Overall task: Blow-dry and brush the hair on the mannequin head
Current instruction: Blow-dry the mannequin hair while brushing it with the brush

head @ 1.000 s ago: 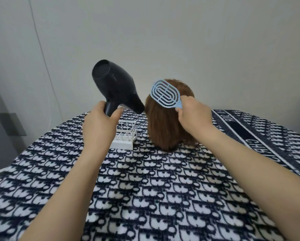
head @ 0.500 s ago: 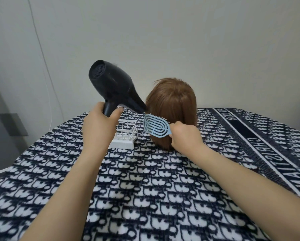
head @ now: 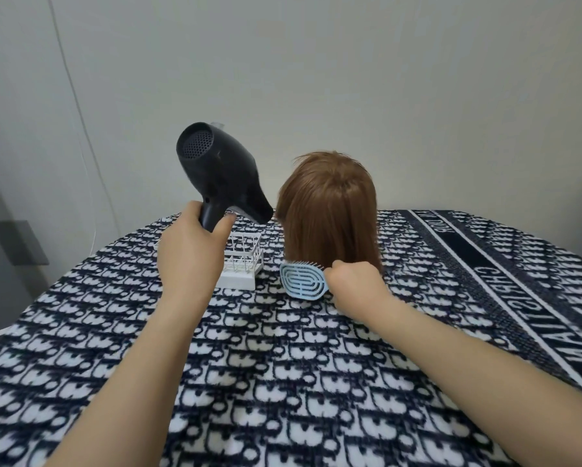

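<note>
A mannequin head (head: 330, 210) with straight auburn hair stands on the patterned cloth, its back toward me. My left hand (head: 190, 257) grips the handle of a black hair dryer (head: 219, 176), whose nozzle points at the left side of the hair from close by. My right hand (head: 353, 281) holds a light blue vented brush (head: 301, 279) by its handle. The brush sits at the bottom ends of the hair, just above the cloth, bristles facing the hair.
A white wire rack (head: 242, 264) on a white base stands left of the mannequin, partly behind my left hand. A navy-and-white patterned blanket (head: 283, 382) covers the surface. A thin cord (head: 77, 106) runs down the pale wall at the left.
My right hand has drawn the brush down the back of the hair, from near the crown to the ends. The dryer has stayed almost in place beside the head.
</note>
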`<action>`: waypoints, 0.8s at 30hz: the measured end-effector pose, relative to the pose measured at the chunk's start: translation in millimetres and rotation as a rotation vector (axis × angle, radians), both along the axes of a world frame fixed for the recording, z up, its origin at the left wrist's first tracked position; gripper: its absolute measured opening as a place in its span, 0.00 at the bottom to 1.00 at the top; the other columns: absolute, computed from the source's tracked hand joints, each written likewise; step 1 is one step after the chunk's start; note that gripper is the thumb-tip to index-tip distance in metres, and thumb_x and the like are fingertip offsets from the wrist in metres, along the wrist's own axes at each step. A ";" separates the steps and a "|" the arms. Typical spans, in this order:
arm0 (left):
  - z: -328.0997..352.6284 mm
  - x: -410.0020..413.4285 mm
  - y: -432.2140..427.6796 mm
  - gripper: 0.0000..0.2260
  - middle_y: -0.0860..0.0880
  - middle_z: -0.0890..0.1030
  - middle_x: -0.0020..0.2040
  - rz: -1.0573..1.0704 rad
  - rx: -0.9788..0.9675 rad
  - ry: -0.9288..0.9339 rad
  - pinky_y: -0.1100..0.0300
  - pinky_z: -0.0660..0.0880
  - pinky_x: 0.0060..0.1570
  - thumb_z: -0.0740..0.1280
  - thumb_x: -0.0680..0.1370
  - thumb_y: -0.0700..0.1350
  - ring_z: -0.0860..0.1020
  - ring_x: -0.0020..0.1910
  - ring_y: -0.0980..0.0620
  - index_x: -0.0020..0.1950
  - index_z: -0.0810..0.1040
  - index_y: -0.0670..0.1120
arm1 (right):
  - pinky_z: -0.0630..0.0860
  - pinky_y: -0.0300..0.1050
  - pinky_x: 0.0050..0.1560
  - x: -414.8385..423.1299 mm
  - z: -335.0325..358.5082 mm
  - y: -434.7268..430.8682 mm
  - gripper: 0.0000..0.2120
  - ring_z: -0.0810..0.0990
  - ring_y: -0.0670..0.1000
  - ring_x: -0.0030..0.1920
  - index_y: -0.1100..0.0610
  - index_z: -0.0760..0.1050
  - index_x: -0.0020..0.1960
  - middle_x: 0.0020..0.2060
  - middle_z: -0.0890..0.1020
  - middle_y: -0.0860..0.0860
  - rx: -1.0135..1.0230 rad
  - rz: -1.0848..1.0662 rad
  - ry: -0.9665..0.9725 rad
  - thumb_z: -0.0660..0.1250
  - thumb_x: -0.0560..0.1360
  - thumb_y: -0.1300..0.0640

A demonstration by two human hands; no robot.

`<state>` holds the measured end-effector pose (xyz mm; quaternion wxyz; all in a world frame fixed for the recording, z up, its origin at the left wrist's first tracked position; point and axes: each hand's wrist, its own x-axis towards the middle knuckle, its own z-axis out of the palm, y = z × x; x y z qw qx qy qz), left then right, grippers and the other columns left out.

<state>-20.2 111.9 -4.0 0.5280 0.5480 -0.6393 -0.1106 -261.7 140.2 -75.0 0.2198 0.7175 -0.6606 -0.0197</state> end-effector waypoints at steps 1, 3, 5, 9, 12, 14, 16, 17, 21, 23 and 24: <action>-0.6 0.0 0.1 0.12 0.50 0.81 0.37 0.019 -0.021 -0.026 0.52 0.72 0.34 0.67 0.80 0.58 0.81 0.37 0.44 0.48 0.75 0.50 | 0.66 0.45 0.30 0.6 -5.1 1.3 0.08 0.79 0.55 0.38 0.55 0.76 0.49 0.43 0.76 0.51 0.019 0.001 0.006 0.63 0.72 0.63; -2.1 0.6 0.3 0.12 0.51 0.78 0.35 0.067 -0.063 -0.087 0.54 0.65 0.32 0.68 0.80 0.57 0.77 0.36 0.44 0.49 0.74 0.49 | 0.67 0.45 0.30 2.0 -16.4 3.5 0.07 0.79 0.55 0.38 0.55 0.75 0.48 0.43 0.77 0.51 0.044 0.012 -0.005 0.63 0.72 0.62; -2.9 1.8 -0.3 0.12 0.51 0.77 0.35 0.095 -0.078 -0.123 0.52 0.66 0.34 0.68 0.80 0.57 0.77 0.37 0.42 0.50 0.75 0.48 | 0.69 0.45 0.30 2.1 -26.7 5.8 0.05 0.79 0.55 0.37 0.54 0.73 0.47 0.42 0.77 0.51 0.032 0.044 -0.044 0.62 0.72 0.60; -2.1 3.0 -2.6 0.11 0.48 0.82 0.37 -0.054 0.027 0.134 0.46 0.80 0.41 0.69 0.80 0.56 0.82 0.37 0.45 0.49 0.77 0.48 | 0.71 0.46 0.30 -1.1 -32.1 9.1 0.08 0.78 0.55 0.35 0.53 0.71 0.48 0.40 0.75 0.49 -0.101 0.177 -0.120 0.59 0.76 0.50; -0.9 6.3 -9.2 0.10 0.49 0.82 0.35 -0.124 0.101 0.350 0.54 0.78 0.32 0.70 0.79 0.55 0.78 0.26 0.55 0.50 0.79 0.49 | 0.72 0.47 0.30 -2.1 -17.0 12.6 0.13 0.78 0.55 0.35 0.55 0.73 0.53 0.41 0.77 0.49 -0.233 0.223 -0.234 0.58 0.78 0.46; -0.7 8.9 -14.0 0.11 0.49 0.81 0.35 -0.122 0.117 0.391 0.62 0.74 0.26 0.71 0.79 0.55 0.75 0.23 0.58 0.50 0.79 0.48 | 0.68 0.44 0.27 -0.6 -1.5 15.2 0.12 0.78 0.56 0.32 0.57 0.73 0.51 0.39 0.78 0.51 -0.355 0.246 -0.338 0.62 0.77 0.48; 0.5 10.8 -20.0 0.10 0.49 0.80 0.35 -0.142 0.130 0.475 0.64 0.73 0.24 0.71 0.80 0.54 0.75 0.23 0.57 0.48 0.77 0.48 | 0.63 0.42 0.27 1.6 18.7 13.7 0.11 0.78 0.58 0.31 0.58 0.73 0.49 0.36 0.79 0.53 -0.470 0.211 -0.414 0.64 0.77 0.51; 2.0 10.9 -22.7 0.10 0.49 0.79 0.35 -0.158 0.132 0.516 0.64 0.73 0.24 0.71 0.80 0.53 0.74 0.22 0.57 0.46 0.77 0.48 | 0.62 0.42 0.27 2.0 30.1 11.0 0.10 0.79 0.59 0.32 0.58 0.71 0.48 0.36 0.79 0.54 -0.497 0.162 -0.442 0.64 0.77 0.50; 12.5 8.9 -33.1 0.09 0.49 0.78 0.34 -0.199 0.112 0.560 0.62 0.73 0.25 0.71 0.80 0.52 0.72 0.21 0.58 0.44 0.76 0.49 | 0.59 0.43 0.27 1.1 77.4 -12.7 0.13 0.78 0.59 0.35 0.55 0.61 0.47 0.33 0.75 0.51 -0.474 -0.064 -0.527 0.64 0.77 0.51; 17.7 6.5 -37.3 0.09 0.50 0.78 0.33 -0.215 0.084 0.556 0.63 0.73 0.24 0.71 0.80 0.52 0.72 0.21 0.59 0.44 0.76 0.50 | 0.56 0.43 0.26 0.0 96.8 -21.4 0.15 0.74 0.57 0.34 0.56 0.58 0.47 0.37 0.77 0.54 -0.478 -0.101 -0.516 0.65 0.76 0.52; 20.1 5.3 -39.6 0.09 0.50 0.78 0.33 -0.219 0.072 0.549 0.62 0.73 0.24 0.71 0.80 0.52 0.72 0.21 0.58 0.44 0.76 0.50 | 0.57 0.44 0.27 -0.1 105.2 -24.5 0.15 0.74 0.57 0.35 0.56 0.59 0.47 0.40 0.80 0.56 -0.480 -0.113 -0.511 0.65 0.76 0.52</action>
